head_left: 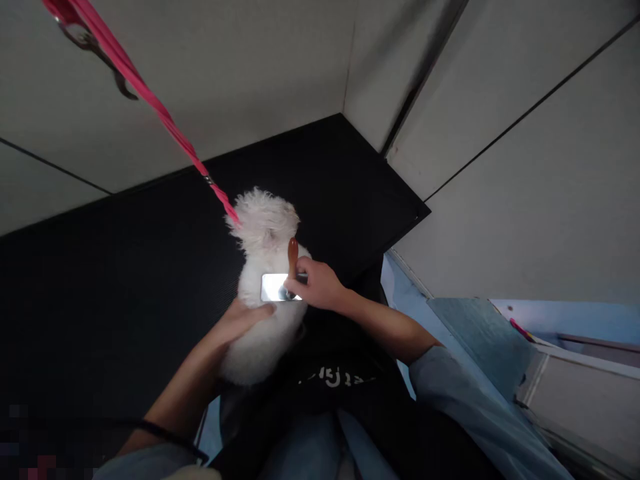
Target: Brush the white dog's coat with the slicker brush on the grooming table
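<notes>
A fluffy white dog [263,347] is on a black ribbed table mat [150,280], seen from above. My right hand [320,283] is closed around a slicker brush with a brown wooden handle [293,250]. The brush's shiny metal back [274,287] lies flat over the dog's back, and its bristles are hidden underneath. My left hand [247,320] holds the dog's side, the thumb across its back and the other fingers mostly hidden. A twisted pink lead [165,117] runs from the dog's neck to the upper left.
Pale wall panels [280,60] border the table at the back and right. A dark metal hook or clip [95,47] hangs beside the lead. My black apron [345,400] is against the near edge. At the lower right is a light box-like unit [580,400].
</notes>
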Motion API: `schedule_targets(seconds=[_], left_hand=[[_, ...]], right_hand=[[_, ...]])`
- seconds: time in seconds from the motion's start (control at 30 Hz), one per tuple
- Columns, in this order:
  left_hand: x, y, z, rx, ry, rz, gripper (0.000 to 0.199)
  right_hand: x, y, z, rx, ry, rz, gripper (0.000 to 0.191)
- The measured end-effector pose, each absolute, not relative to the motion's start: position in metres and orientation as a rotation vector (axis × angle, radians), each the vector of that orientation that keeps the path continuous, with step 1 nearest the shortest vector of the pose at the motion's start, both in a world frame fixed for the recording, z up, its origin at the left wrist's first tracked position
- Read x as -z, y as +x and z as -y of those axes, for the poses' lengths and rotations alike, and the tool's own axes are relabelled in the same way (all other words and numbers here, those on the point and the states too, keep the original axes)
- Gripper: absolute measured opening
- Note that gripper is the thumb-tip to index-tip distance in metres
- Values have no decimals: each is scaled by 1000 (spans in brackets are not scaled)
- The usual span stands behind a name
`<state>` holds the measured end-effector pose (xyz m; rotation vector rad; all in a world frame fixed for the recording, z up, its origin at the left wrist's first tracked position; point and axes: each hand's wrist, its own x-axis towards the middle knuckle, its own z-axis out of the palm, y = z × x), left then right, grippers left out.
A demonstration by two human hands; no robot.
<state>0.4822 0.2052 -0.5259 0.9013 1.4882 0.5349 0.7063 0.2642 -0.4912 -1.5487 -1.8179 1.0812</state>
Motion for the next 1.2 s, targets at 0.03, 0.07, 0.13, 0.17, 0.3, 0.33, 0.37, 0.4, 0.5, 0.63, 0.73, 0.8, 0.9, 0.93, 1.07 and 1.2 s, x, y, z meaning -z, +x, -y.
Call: schedule_targets(seconds=[0.03, 0.07, 0.13, 0.17, 0.3, 0.33, 0.37, 0.4, 0.5, 0.63, 0.73, 0.8, 0.9, 0.93, 1.07, 1.2], left_hand=[[525, 483, -204, -545, 890, -1484, 74], [524, 484, -204, -563, 889, -1474, 75], [523, 486, -203, -586, 913, -1463, 74], [521, 486, -203, -576, 932, -1458, 72], [515, 488, -203, -521, 961, -1479, 66], [514, 488, -203, -525, 961, -1488, 67], [514, 488, -203, -534, 964, -1496, 69], [514, 487, -203, -541, 966, -1495, 71], [519, 483, -201, -561, 979, -1471, 77], [523, 474, -198, -522, 969, -1450, 80], [521, 461, -208, -444, 947, -1387, 84], [518, 453, -224, -397, 956, -1347, 91], [514, 455, -254, -482, 1029, -1474, 98], [512, 461, -262, -521, 1054, -1546, 98], [507, 494, -268, -487, 1013, -1464, 88], [508, 502, -253, -332, 998, -1589, 73]], right_hand=[[490, 706, -265, -1086, -1595, 1814, 17], [490, 706, -266, -1036, -1661, 1770, 16], [488, 705, -267, -888, -1725, 1698, 15], [487, 704, -268, -870, -1689, 1731, 16], [481, 702, -271, -1005, -1605, 1896, 15], [480, 702, -272, -948, -1663, 1840, 14], [479, 701, -273, -861, -1713, 1772, 13], [479, 701, -274, -789, -1724, 1732, 13], [484, 703, -275, -935, -1581, 1863, 15], [493, 709, -282, -990, -1725, 1634, 14], [501, 709, -269, -935, -1652, 1574, 18], [509, 706, -248, -1153, -1544, 1701, 19], [525, 709, -213, -1360, -1584, 1627, 17], [528, 713, -205, -1368, -1614, 1577, 17], [526, 738, -204, -1332, -1623, 1611, 17], [509, 742, -231, -1057, -1720, 1508, 16]])
